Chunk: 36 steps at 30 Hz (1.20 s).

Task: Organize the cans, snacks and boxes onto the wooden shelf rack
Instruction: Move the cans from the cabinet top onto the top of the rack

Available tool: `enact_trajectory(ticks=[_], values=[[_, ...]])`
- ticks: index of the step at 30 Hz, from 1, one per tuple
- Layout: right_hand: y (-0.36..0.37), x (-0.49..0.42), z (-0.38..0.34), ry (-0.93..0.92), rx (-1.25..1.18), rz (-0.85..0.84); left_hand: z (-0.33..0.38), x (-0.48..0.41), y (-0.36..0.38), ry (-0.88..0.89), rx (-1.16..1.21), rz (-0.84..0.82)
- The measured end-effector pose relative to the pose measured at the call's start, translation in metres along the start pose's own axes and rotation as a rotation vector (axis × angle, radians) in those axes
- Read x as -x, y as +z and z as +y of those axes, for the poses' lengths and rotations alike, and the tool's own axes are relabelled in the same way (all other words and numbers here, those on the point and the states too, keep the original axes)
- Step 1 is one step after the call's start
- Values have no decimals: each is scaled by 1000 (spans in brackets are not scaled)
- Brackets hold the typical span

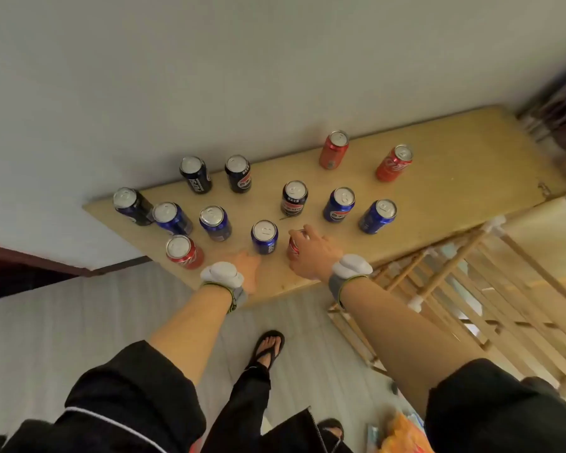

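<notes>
Several blue and red drink cans stand upright on the top board of the wooden shelf rack (pixel 438 178). My right hand (pixel 311 253) grips a red can (pixel 293 248) near the board's front edge, its fingers curled over the top. My left hand (pixel 249 268) reaches to the foot of a blue can (pixel 264 237); its fingers are hidden behind the wrist, so contact is unclear. Another red can (pixel 184 251) stands left of that hand. Two red cans (pixel 334 149) (pixel 394 162) stand at the far right.
The board runs along a pale wall (pixel 209 76). The rack's slatted lower shelves (pixel 455 305) show at the right. Snack bags (pixel 402 433) lie on the grey floor by my sandalled feet (pixel 268 348). Dark furniture (pixel 20 273) stands at the left.
</notes>
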State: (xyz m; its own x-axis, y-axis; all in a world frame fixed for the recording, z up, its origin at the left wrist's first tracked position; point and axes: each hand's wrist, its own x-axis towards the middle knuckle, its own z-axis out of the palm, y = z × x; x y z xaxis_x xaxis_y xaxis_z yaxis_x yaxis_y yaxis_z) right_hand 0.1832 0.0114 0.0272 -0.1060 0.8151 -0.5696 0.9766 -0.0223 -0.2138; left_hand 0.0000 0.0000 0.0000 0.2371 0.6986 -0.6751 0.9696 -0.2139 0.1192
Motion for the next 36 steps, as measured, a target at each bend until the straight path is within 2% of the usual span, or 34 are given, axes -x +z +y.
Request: enact_trajectory(ticks=[6,18,23,25,36], values=[[13,-15,-3,43,28,-45,-12,-12,14,13,71,-43],[17,-1,0,37,54,35,-26,0,2,-21,72,-118],[-19,21,-10,19,163,20,-16,54,-37,-65,71,60],[-35,32,-13,0,190,43,-11,71,-57,-73,111,82],[-95,120,-15,-120,110,325,38,192,-137,-82,142,375]])
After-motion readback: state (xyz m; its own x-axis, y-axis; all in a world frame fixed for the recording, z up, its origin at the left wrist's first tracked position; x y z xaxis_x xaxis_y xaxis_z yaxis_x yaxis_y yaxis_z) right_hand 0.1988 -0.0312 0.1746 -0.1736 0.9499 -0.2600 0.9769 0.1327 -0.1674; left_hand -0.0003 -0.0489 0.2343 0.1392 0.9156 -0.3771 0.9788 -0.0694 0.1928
